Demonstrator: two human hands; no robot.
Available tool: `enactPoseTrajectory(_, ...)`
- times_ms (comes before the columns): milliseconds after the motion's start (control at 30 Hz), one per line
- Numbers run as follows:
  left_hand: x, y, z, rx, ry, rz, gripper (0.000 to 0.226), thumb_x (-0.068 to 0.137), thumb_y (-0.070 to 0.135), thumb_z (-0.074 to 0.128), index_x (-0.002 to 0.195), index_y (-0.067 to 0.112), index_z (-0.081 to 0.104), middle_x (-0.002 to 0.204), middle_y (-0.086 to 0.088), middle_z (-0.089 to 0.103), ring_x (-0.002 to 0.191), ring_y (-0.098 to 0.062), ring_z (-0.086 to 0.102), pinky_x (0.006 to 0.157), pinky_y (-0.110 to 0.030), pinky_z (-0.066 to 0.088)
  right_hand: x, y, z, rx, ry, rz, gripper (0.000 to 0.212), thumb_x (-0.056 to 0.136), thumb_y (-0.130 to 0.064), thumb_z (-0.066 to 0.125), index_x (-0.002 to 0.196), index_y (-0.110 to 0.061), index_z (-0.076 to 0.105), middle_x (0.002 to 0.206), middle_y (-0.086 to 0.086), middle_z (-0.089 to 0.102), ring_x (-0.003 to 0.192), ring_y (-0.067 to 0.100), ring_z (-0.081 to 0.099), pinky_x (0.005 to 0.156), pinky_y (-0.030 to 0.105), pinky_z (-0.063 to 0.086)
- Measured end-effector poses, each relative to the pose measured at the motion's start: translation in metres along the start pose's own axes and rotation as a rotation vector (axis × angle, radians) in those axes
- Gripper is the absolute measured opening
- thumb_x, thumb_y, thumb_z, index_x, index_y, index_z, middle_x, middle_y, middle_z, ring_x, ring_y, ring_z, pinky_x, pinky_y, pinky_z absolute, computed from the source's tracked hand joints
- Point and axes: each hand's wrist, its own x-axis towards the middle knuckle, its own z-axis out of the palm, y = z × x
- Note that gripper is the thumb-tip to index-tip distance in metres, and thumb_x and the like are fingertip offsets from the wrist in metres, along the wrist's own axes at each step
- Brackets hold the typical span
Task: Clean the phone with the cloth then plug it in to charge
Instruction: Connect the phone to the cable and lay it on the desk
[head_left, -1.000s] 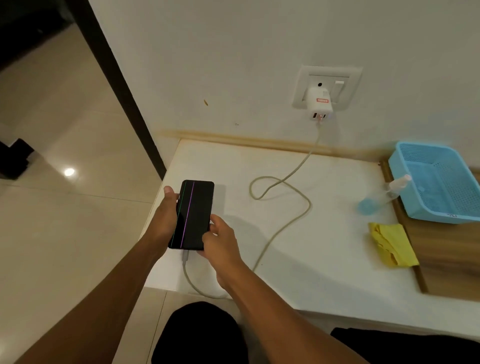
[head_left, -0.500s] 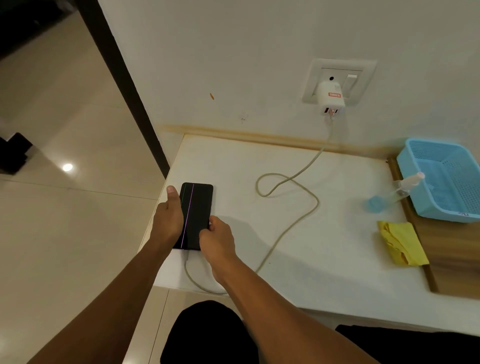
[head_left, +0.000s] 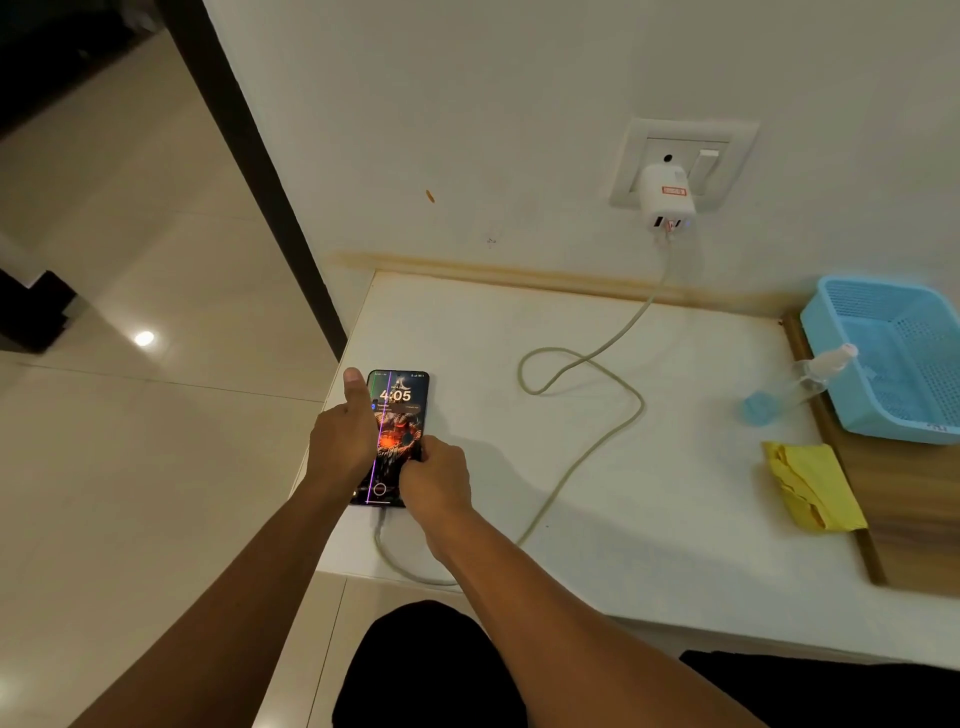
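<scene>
The phone (head_left: 397, 436) shows a glossy glass face, lit, at the left edge of the smooth, faintly sheened white counter (head_left: 649, 519), and the charging cable (head_left: 592, 457) looping across it looks like matt, rubbery plastic, as does the smooth white plastic charger (head_left: 666, 200) in its plastic wall plate (head_left: 685, 140). Toward the right edge lies a soft, crumpled yellow cloth (head_left: 810, 488), partly on a matt wooden board (head_left: 909, 519) with visible grain. On that board sits a perforated light-blue plastic basket (head_left: 883, 410), beside a clear plastic spray bottle (head_left: 810, 374), and the floor tiles (head_left: 130, 441) are polished and reflective.

Phone (head_left: 400, 415) left on counter (head_left: 649, 519), cloth (head_left: 810, 488) right.
</scene>
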Motion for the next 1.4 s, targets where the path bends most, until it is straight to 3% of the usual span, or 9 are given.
enactPoseTrajectory(200, -0.003, 0.001, -0.003, -0.008, 0.003, 0.0, 0.074, 0.095, 0.062, 0.006, 0.066, 0.012, 0.054, 0.065, -0.008, 0.055, 0.06, -0.014, 0.052, 0.052, -0.023, 0.032, 0.003, 0.001, 0.002, -0.012, 0.009, 0.0, 0.029, 0.088, -0.007, 0.048, 0.115, -0.009, 0.057, 0.119, 0.014, 0.055, 0.102, 0.027, 0.061, 0.078, 0.031, 0.051)
enactPoseTrajectory(433, -0.009, 0.007, -0.006, -0.029, 0.001, -0.016, 0.071, 0.096, 0.059, 0.007, 0.066, 0.013, 0.052, 0.065, -0.008, 0.053, 0.059, -0.014, 0.05, 0.053, -0.022, 0.034, 0.005, 0.005, 0.0, -0.039, 0.016, -0.031, 0.03, 0.087, -0.007, 0.048, 0.116, -0.011, 0.056, 0.119, 0.013, 0.056, 0.101, 0.024, 0.061, 0.077, 0.03, 0.051)
enactPoseTrajectory(633, -0.022, 0.01, -0.008, -0.117, 0.101, 0.026, 0.069, 0.1, 0.053, 0.015, 0.062, 0.006, 0.047, 0.059, -0.012, 0.05, 0.054, -0.02, 0.047, 0.061, -0.03, 0.037, -0.007, 0.013, -0.026, -0.063, 0.008, -0.095, 0.053, 0.088, -0.009, 0.044, 0.139, -0.018, 0.037, 0.136, 0.006, 0.048, 0.118, 0.019, 0.049, 0.091, 0.028, 0.043)
enactPoseTrajectory(733, -0.032, 0.015, -0.004, -0.129, 0.178, 0.149, 0.06, 0.103, 0.042, 0.022, 0.063, 0.005, 0.047, 0.06, -0.012, 0.05, 0.055, -0.02, 0.047, 0.056, -0.029, 0.039, -0.012, 0.02, -0.057, -0.167, 0.128, -0.201, 0.043, 0.09, -0.012, 0.041, 0.132, -0.021, 0.047, 0.126, 0.001, 0.057, 0.107, 0.015, 0.054, 0.082, 0.021, 0.039)
enactPoseTrajectory(833, -0.044, 0.02, 0.002, -0.088, 0.199, 0.222, 0.043, 0.101, 0.032, 0.031, 0.069, 0.007, 0.045, 0.075, -0.02, 0.056, 0.073, -0.031, 0.051, 0.068, -0.042, 0.046, -0.011, 0.028, -0.098, -0.235, 0.246, -0.258, 0.034, 0.09, -0.013, 0.043, 0.12, -0.021, 0.058, 0.115, -0.001, 0.064, 0.097, 0.015, 0.061, 0.074, 0.018, 0.041)
enactPoseTrajectory(967, -0.068, 0.03, 0.02, -0.029, 0.156, 0.304, 0.03, 0.093, 0.016, 0.045, 0.064, 0.01, 0.047, 0.071, -0.013, 0.054, 0.07, -0.03, 0.049, 0.063, -0.038, 0.04, -0.005, 0.033, -0.154, -0.289, 0.351, -0.297, 0.027, 0.088, -0.012, 0.049, 0.109, -0.021, 0.063, 0.094, -0.004, 0.065, 0.067, 0.0, 0.057, 0.051, 0.001, 0.039)
enactPoseTrajectory(1100, -0.094, 0.034, 0.048, 0.015, -0.009, 0.329, 0.024, 0.092, 0.017, 0.049, 0.071, 0.008, 0.055, 0.079, -0.019, 0.061, 0.071, -0.027, 0.054, 0.065, -0.036, 0.041, 0.008, 0.03, -0.196, -0.436, 0.437, -0.331, 0.026, 0.088, -0.008, 0.049, 0.107, -0.017, 0.065, 0.102, 0.003, 0.068, 0.083, 0.013, 0.061, 0.071, 0.017, 0.043)
enactPoseTrajectory(1200, -0.112, 0.034, 0.07, 0.106, -0.106, 0.349, 0.024, 0.093, 0.026, 0.049, 0.083, 0.011, 0.065, 0.086, -0.01, 0.064, 0.08, -0.023, 0.06, 0.066, -0.03, 0.041, 0.022, 0.027, -0.217, -0.629, 0.453, -0.347, 0.026, 0.089, -0.008, 0.049, 0.11, -0.015, 0.064, 0.107, 0.008, 0.065, 0.092, 0.021, 0.062, 0.082, 0.028, 0.047)
enactPoseTrajectory(1400, -0.127, 0.037, 0.105, 0.259, -0.169, 0.408, 0.027, 0.094, 0.034, 0.051, 0.109, 0.017, 0.066, 0.11, -0.003, 0.063, 0.095, -0.015, 0.06, 0.081, -0.025, 0.047, 0.042, 0.024, -0.23, -0.958, 0.368, -0.374, 0.031, 0.091, -0.015, 0.05, 0.121, -0.02, 0.057, 0.118, 0.01, 0.053, 0.105, 0.026, 0.055, 0.09, 0.032, 0.047)
